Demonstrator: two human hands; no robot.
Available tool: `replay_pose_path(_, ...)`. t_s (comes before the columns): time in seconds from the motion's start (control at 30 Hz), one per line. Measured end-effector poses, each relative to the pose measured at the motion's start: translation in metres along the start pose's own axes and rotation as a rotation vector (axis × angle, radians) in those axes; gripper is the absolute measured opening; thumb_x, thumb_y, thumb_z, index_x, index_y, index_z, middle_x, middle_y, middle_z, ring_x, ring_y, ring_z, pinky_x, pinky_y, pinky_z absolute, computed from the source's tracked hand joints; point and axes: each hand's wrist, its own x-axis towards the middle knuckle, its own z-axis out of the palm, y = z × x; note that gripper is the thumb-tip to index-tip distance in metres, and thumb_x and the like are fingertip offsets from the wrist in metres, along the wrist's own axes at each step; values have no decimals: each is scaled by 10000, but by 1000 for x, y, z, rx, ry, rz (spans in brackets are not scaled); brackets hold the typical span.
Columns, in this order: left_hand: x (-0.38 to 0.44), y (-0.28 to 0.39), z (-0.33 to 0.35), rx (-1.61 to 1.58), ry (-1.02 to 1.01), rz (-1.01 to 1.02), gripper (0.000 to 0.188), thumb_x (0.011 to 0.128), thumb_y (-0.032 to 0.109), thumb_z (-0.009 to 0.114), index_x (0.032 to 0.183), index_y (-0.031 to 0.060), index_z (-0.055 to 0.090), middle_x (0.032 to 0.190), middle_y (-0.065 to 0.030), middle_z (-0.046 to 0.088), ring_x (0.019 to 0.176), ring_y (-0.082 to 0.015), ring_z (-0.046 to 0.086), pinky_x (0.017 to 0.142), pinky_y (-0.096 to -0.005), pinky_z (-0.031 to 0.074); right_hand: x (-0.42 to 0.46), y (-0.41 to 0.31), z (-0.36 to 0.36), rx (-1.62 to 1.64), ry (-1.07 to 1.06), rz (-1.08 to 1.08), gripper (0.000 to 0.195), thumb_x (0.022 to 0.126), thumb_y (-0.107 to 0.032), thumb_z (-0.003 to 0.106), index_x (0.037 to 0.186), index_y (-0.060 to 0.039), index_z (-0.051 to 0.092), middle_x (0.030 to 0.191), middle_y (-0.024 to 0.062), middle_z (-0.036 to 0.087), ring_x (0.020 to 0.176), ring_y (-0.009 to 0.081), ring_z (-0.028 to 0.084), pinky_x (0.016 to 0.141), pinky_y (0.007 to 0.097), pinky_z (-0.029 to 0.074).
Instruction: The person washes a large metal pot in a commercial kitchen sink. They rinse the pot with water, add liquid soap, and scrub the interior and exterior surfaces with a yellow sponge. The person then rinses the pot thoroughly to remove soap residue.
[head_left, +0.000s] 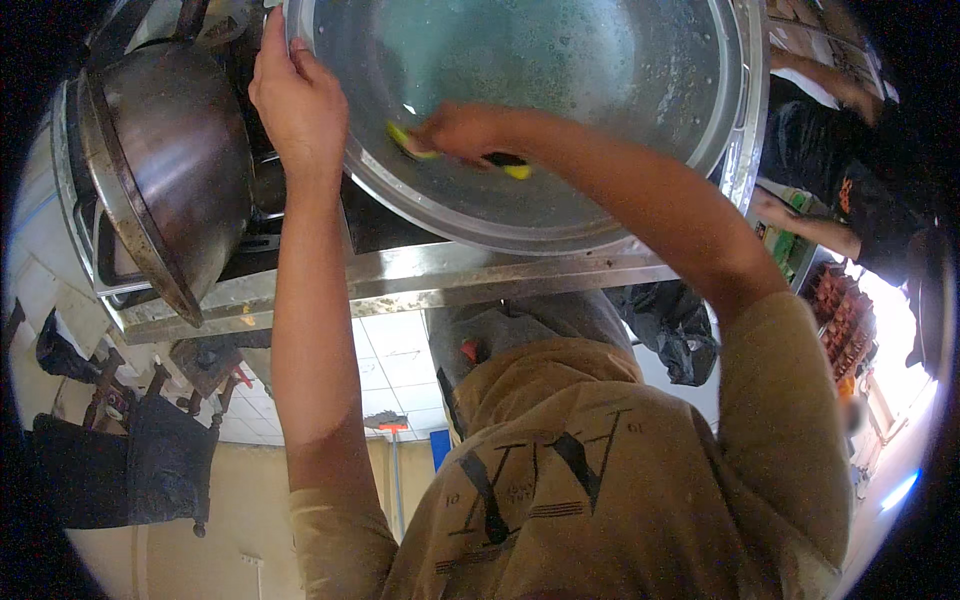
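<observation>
A wide round metal basin (487, 191) with a riveted wall sits tilted before me, cut off by the top of the view. Greenish, bubbly liquid (517, 67) covers much of its inside. My left hand (304, 101) holds the basin's left rim, its thumb on the near side and some fingers hidden. Inside the basin, my right hand (465, 131) grips a yellow-and-black scrubber (517, 169) against the lower left inner wall. Motion blur and my fingers hide part of it, so its exact kind is unclear.
Left of the basin, a large stained metal pot (172, 157) lies tipped over the cooktop. A metal counter edge (450, 266) runs in front of me. Another person's arm (806, 221) is at the right. Below are a black plastic bag (679, 337) and chairs (165, 457).
</observation>
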Motion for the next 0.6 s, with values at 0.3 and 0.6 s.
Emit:
replay_pose_path(0.3,0,-7,2,-35,15,27,368,930,114,484,1279,-1,514,1209,-244,580,1106,-367,576,951,-375,435,-22,-14,-7,-33,-46,-82,476,945,-454,438,958,-22,637,621,134,589,546,242,545,597,427,431)
replay_pose_path(0.6,-2,-12,7,2,76,59,375,893,65,495,1266,47,533,989,-214,612,904,-395,578,831,-461,437,-78,23,3,-193,-109,49,486,925,-439,450,974,-10,671,849,179,663,729,266,584,706,460,460)
